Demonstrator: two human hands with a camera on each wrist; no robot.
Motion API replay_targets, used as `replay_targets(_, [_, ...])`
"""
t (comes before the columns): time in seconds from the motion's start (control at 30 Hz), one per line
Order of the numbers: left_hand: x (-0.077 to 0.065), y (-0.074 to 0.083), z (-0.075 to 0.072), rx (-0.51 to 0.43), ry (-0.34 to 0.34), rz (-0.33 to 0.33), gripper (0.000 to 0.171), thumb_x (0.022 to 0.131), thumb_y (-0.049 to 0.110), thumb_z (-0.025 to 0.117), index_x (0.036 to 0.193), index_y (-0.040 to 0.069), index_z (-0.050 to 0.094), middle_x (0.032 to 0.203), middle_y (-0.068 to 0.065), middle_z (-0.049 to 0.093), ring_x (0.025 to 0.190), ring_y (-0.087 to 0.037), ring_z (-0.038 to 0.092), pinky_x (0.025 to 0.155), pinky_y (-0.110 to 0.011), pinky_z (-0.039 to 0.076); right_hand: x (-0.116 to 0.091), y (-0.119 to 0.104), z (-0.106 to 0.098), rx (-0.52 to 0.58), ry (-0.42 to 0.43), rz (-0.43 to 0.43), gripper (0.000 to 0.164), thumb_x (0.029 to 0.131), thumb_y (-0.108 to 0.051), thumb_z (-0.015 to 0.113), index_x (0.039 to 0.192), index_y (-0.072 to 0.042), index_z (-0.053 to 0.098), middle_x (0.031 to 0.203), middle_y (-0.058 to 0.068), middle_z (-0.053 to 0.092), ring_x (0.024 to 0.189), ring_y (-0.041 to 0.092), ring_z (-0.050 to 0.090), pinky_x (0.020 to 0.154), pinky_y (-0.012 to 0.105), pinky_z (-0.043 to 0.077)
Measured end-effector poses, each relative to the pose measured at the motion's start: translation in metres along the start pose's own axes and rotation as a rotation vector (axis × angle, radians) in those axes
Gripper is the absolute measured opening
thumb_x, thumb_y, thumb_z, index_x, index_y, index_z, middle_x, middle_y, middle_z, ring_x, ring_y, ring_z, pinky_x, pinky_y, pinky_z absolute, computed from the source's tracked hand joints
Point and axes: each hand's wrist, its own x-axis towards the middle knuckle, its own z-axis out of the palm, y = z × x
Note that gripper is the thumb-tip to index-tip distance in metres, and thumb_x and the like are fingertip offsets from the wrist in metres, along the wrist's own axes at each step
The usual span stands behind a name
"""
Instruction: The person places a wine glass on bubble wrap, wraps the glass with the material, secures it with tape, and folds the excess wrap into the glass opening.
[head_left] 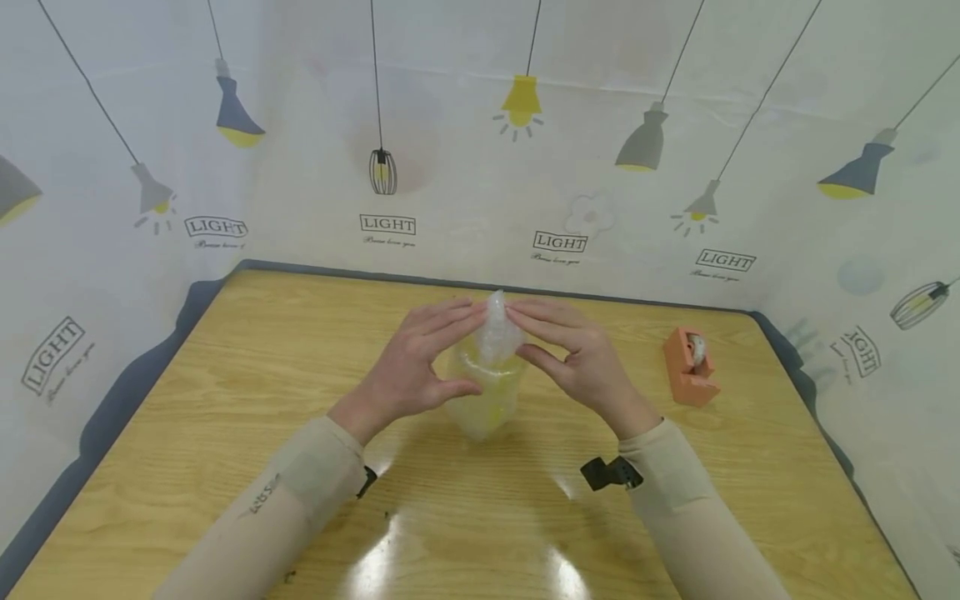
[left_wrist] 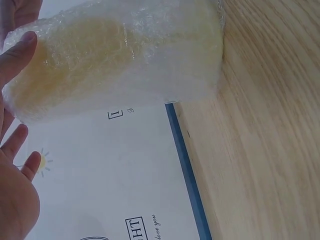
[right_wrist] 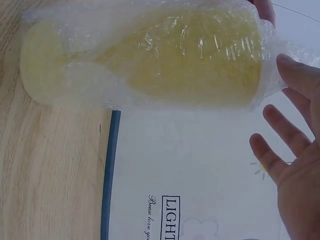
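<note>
A yellow goblet (right_wrist: pixel 200 55) stands upright on the table, wrapped in clear bubble wrap (head_left: pixel 501 337) whose loose top rises to a point above the rim. The foot and stem show through the wrap in the right wrist view. From the left, my left hand (head_left: pixel 408 358) touches the gathered top with nearly straight fingertips, its thumb spread lower beside the wrapped bowl. My right hand (head_left: pixel 581 358) presses the same top from the right, fingers extended and thumb tip on the wrap near the rim. The fingertips of both hands face each other across the plastic.
An orange tape dispenser (head_left: pixel 686 367) with a roll of tape stands on the wooden table (head_left: pixel 465 517), right of the right hand. Behind the table hangs a white backdrop (head_left: pixel 465 108) printed with lamps. Dark straps circle both wrists.
</note>
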Motion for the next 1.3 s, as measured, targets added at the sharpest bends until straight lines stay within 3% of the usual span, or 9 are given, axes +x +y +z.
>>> replay_targets(0.43, [-0.0032,0.0021,-0.0021,0.049,-0.016,0.018,0.084,0.069,0.033,0.095,0.139,0.001,0.063,0.141,-0.013,0.064,0.136,-0.034,0.054,0.112,-0.052,0.043,-0.0007,-0.0006,0.0031,-0.003,-0.065,0.099,0.044,0.081,0.009,0.081,0.123,0.004,0.072,0.125,0.019,0.072,0.123,0.040,0.063,0.104,0.054,0.052])
replay_targets(0.93, [0.0005,-0.0009,-0.0007,0.028,-0.003,0.080,0.070,0.073,0.032,0.091,0.130,-0.002,0.069,0.135,-0.015,0.068,0.131,-0.034,0.059,0.110,-0.053,0.045,0.0026,-0.0015,-0.0027,0.013,-0.127,0.122,0.044,0.082,0.008,0.080,0.125,0.003,0.071,0.126,0.020,0.071,0.122,0.039,0.065,0.102,0.053,0.053])
replay_targets(1.1, [0.0027,0.0004,-0.0021,0.005,-0.027,0.062,0.069,0.072,0.027,0.094,0.129,-0.002,0.069,0.133,-0.015,0.068,0.130,-0.034,0.059,0.111,-0.053,0.045,0.0038,-0.0017,-0.0019,0.012,-0.094,0.086,0.053,0.081,0.010,0.081,0.132,0.001,0.068,0.130,0.017,0.069,0.119,0.034,0.067,0.100,0.037,0.056])
replay_targets(1.2, [0.0033,0.0011,-0.0027,-0.001,-0.038,0.055,0.069,0.071,0.025,0.095,0.129,-0.003,0.069,0.132,-0.015,0.069,0.130,-0.033,0.060,0.112,-0.052,0.044,0.0041,-0.0011,-0.0010,0.014,-0.080,0.045,0.053,0.079,0.012,0.081,0.129,0.001,0.070,0.131,0.017,0.069,0.118,0.034,0.067,0.100,0.024,0.054])
replay_targets(1.3, [0.0031,0.0010,-0.0026,-0.003,-0.045,0.056,0.067,0.071,0.024,0.094,0.128,-0.003,0.070,0.131,-0.015,0.069,0.129,-0.033,0.060,0.112,-0.051,0.044,0.0044,-0.0006,-0.0005,0.008,-0.080,0.022,0.048,0.078,0.013,0.082,0.124,0.002,0.073,0.129,0.016,0.070,0.117,0.034,0.068,0.101,0.021,0.052])
